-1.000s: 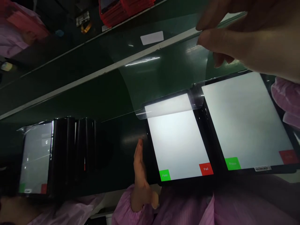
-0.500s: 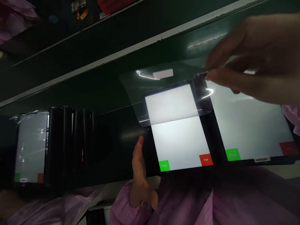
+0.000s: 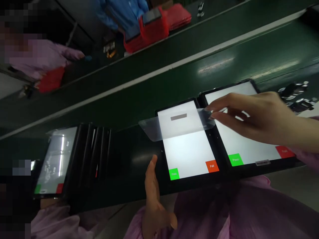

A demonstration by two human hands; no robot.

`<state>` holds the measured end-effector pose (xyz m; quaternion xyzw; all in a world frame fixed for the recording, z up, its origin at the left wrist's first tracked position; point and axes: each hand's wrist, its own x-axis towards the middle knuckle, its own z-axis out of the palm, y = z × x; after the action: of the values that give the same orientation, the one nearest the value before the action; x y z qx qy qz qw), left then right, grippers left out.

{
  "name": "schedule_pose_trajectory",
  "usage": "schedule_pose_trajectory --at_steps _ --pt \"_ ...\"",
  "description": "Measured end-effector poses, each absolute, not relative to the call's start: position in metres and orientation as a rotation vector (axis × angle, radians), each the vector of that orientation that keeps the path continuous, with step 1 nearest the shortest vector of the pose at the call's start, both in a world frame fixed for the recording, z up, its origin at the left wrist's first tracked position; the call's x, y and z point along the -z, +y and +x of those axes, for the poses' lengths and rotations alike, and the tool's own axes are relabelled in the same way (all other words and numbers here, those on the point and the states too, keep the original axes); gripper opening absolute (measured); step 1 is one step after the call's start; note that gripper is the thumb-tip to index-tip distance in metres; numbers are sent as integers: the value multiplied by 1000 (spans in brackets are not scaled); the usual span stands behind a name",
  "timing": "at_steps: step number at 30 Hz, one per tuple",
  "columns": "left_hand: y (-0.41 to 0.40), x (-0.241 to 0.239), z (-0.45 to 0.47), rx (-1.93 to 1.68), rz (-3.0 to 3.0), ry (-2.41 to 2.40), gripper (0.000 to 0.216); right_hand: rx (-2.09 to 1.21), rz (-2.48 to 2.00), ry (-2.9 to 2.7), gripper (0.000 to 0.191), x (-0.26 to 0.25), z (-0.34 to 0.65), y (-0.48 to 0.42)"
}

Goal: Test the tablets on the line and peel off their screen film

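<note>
A lit tablet (image 3: pixel 188 152) lies on the dark green table, with green Pass and red Fail boxes on its white screen. Over its upper half is a clear plastic film (image 3: pixel 149 128) carrying a small label. My right hand (image 3: pixel 256 116) pinches the film's right end between thumb and fingers. Beneath that hand lies a second lit tablet (image 3: pixel 245 149), partly covered by it. Just left of the first tablet's lower corner, my left hand (image 3: pixel 156 202) is open, its fingers stretched upward and holding nothing.
Several dark tablets stand in a row (image 3: pixel 93 156) at left. Beside them a co-worker's hand (image 3: pixel 51 202) is under a lit tablet (image 3: pixel 56 162). Metal clamp-like parts (image 3: pixel 295 94) lie at right. Red trays (image 3: pixel 154 26) and other people are beyond the pale strip (image 3: pixel 139 79).
My right hand has come down and nearer the tablets, lowering the film over the first screen. My left hand remains open beside the tablet. The view has tilted up, showing more background.
</note>
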<state>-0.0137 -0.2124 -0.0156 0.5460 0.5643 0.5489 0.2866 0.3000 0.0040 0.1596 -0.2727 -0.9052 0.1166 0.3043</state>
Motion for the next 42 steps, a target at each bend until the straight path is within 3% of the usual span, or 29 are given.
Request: schedule_pose_trajectory --at_steps 4,12,17,19,23,27,29,34,42 --pt "-194 2 -35 -1431 1609 1494 129 -326 -676 -2358 18 -169 278 19" --pt "-149 -45 -10 -1566 1794 1402 116 -471 -695 -2310 26 -166 272 15" --pt "-163 -40 -8 -1554 1797 1381 118 -1214 -783 -2433 50 -163 295 -29" --pt "-177 -38 -6 -1486 1838 1409 120 -1321 -769 -2511 51 -158 312 -46" --pt "-205 -35 -4 -1307 2031 1528 113 -630 -762 -2499 39 -131 347 -71" --pt "-218 -36 -4 -1058 2385 1794 76 -28 -781 -2512 36 -106 369 -87" --pt "-217 -38 -3 -1029 2473 1857 65 44 -821 -2492 35 -104 377 -92" --pt "-196 -46 -4 -1219 2298 1815 74 123 -913 -2428 27 -114 381 -93" --pt "-171 -61 -6 -900 2367 1770 68 125 -906 -2495 28 -111 374 -76"
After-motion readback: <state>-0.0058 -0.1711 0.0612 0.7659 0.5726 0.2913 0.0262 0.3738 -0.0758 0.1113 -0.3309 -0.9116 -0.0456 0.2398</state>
